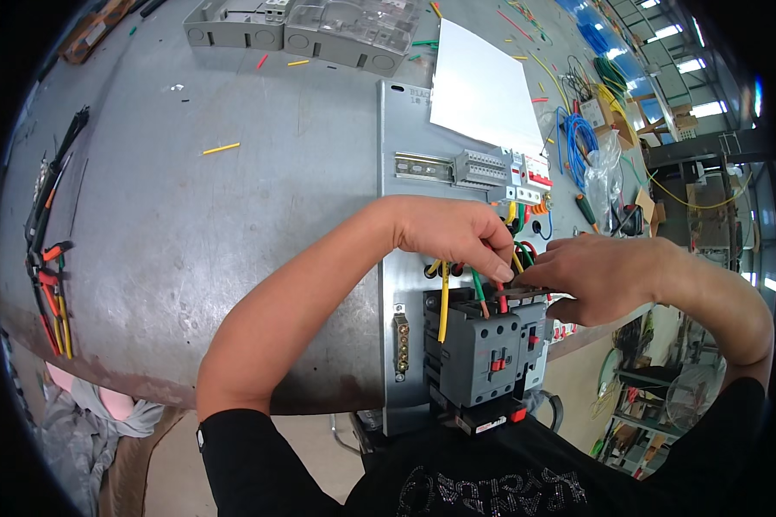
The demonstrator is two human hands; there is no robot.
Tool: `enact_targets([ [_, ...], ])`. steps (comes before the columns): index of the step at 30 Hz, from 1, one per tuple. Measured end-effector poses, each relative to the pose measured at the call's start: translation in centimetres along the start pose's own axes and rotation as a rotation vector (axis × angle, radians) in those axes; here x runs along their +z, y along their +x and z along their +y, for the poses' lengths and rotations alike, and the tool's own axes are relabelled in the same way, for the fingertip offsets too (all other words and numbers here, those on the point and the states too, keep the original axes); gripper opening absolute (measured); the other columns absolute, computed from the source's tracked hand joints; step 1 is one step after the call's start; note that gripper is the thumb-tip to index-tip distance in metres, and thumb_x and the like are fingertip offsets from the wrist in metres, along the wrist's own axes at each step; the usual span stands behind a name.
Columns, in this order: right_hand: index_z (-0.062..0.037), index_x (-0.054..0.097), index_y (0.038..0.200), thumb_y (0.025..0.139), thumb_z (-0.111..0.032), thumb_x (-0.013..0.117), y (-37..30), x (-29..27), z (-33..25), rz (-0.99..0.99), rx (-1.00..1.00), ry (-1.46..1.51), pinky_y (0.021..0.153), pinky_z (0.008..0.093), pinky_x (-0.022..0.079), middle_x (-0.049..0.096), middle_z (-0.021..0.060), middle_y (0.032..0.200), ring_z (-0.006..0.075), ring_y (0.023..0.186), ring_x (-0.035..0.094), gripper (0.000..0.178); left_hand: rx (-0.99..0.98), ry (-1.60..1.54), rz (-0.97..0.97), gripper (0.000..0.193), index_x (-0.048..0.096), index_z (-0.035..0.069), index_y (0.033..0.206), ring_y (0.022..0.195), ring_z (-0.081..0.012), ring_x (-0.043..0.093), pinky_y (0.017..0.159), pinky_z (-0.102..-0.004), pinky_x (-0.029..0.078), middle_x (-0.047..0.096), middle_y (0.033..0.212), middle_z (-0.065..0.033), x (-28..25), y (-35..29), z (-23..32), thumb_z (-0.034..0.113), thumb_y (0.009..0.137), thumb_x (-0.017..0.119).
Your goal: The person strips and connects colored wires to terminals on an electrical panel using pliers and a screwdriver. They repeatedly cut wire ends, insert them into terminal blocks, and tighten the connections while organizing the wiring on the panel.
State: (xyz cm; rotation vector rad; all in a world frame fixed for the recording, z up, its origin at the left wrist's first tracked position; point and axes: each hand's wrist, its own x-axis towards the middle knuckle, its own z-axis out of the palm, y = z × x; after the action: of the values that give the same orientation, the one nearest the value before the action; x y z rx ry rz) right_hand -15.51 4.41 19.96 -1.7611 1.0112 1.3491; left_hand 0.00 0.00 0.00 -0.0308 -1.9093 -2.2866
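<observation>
My left hand (453,234) reaches over the grey contactor (478,358), thumb and forefinger pinched at the top of a red wire (503,300). My right hand (608,269) comes in from the other side, its fingers curled close to the left fingertips. A dark, narrow piece (526,293) shows between its fingers and thumb; its kind is not clear. A yellow wire (444,302) and a green wire (479,291) with a bare copper end hang over the contactor's terminals. The contactor sits on a metal mounting plate (401,258).
Beyond my hands are a DIN rail (422,167), a terminal block (481,170), breakers (535,177) and a white sheet (483,86). Left lie cutters with red handles (50,280). Grey enclosures (345,34) stand at the back; a blue wire coil (578,142) lies right.
</observation>
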Motion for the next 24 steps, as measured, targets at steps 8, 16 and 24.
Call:
enact_targets([
  [8,-0.0056,0.064,0.139,0.088,-0.037,0.078,-0.3,-0.1,2.3,-0.022,-0.110,0.177,0.092,0.0444,0.053,0.072,0.0200,0.117,0.0367,0.111,0.069,0.061,-0.014,0.013,0.021,0.029,0.074,0.004,0.095,0.077,-0.0045,0.051,0.071,-0.0250,0.042,0.060,0.080,0.0069,0.3,-0.6,0.6,0.031,0.102,0.076],
  [16,-0.0032,0.060,0.139,0.090,-0.042,0.078,-0.4,0.1,3.0,-0.097,0.026,0.301,0.099,0.0442,0.052,0.070,0.0185,0.126,0.0372,0.115,0.068,0.065,0.010,0.016,0.041,0.029,0.075,0.003,0.095,0.078,-0.0048,0.052,0.071,-0.0253,0.043,0.062,0.081,0.0062,0.1,-0.2,0.2,0.031,0.102,0.076],
  [24,-0.0028,0.060,0.131,0.091,-0.030,0.073,0.5,-1.1,2.7,-0.185,0.014,0.251,0.095,0.0453,0.052,0.070,0.0197,0.113,0.0370,0.109,0.069,0.050,0.043,-0.058,0.031,0.027,0.077,0.003,0.100,0.083,-0.0051,0.058,0.077,-0.0250,0.047,0.070,0.088,0.0043,-0.2,-0.2,-0.5,0.030,0.101,0.077],
])
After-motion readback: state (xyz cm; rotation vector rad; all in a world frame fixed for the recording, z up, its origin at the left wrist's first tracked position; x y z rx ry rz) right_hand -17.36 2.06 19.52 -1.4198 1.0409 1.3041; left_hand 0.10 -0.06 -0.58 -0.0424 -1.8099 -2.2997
